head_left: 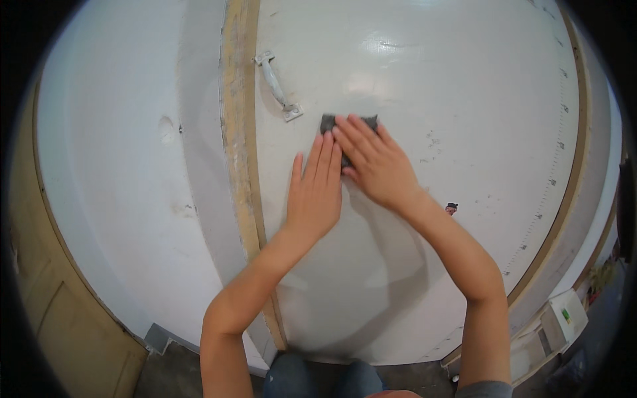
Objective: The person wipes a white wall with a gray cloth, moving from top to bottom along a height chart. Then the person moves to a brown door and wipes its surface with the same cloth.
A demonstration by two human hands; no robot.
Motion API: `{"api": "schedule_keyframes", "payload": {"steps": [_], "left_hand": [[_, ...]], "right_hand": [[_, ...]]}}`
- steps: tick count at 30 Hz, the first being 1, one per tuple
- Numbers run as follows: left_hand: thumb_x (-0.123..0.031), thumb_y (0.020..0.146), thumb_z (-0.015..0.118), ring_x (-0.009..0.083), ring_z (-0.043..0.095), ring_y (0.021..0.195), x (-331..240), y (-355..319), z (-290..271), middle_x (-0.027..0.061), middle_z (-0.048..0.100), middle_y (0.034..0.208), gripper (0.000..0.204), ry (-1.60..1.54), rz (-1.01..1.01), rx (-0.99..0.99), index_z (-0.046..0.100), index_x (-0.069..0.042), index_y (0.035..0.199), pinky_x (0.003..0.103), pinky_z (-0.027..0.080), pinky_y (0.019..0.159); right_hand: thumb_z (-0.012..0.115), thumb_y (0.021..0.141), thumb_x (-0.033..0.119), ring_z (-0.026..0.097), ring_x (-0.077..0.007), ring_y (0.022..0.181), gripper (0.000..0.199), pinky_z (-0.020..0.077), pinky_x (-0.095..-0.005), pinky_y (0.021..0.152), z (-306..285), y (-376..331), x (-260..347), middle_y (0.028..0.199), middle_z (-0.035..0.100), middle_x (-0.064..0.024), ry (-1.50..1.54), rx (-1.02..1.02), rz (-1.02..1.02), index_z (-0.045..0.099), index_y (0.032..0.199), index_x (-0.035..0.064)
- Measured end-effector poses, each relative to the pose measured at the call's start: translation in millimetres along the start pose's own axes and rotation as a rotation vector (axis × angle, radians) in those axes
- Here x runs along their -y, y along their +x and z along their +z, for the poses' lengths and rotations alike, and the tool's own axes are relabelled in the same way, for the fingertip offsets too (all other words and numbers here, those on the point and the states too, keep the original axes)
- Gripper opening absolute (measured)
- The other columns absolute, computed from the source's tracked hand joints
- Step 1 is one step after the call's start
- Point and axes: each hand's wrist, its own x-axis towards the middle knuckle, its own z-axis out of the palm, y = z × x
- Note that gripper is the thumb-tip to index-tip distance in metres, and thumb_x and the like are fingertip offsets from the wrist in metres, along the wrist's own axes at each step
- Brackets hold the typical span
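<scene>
My right hand point(373, 161) presses flat on a small dark grey cloth or pad point(330, 122) against a glossy white painted door point(411, 79). My left hand point(316, 187) lies flat on the door just left of it, fingers straight and together, fingertips touching the pad's lower left edge. Most of the pad is hidden under my right fingers. A white metal pull handle point(275, 86) is fixed to the door just up and left of the pad.
A bare wooden edge strip point(237, 132) runs down the door's left side, with a white wall point(113, 152) beyond. A wooden frame point(578, 152) borders the right side. A small dark sticker point(452, 208) marks the door. White box point(561, 318) lower right; my jeans-clad knees point(318, 378) below.
</scene>
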Motion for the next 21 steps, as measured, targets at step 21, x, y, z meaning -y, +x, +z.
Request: {"api": "schedule_keyframes", "payload": {"steps": [21], "left_hand": [[-0.052, 0.071, 0.073, 0.0235, 0.026, 0.143, -24.3, 13.3, 1.2, 0.0110, 0.031, 0.153, 0.089, 0.150, 0.249, 0.070, 0.041, -0.007, 0.141, 0.047, 0.024, 0.112]], "right_hand": [[0.066, 0.085, 0.026, 0.025, -0.0219, 0.144, 0.069, 0.0299, -0.0446, 0.112, -14.6, -50.5, -18.1, 0.155, 0.028, -0.0061, -0.039, 0.078, 0.086, 0.038, 0.144, 0.0048]]}}
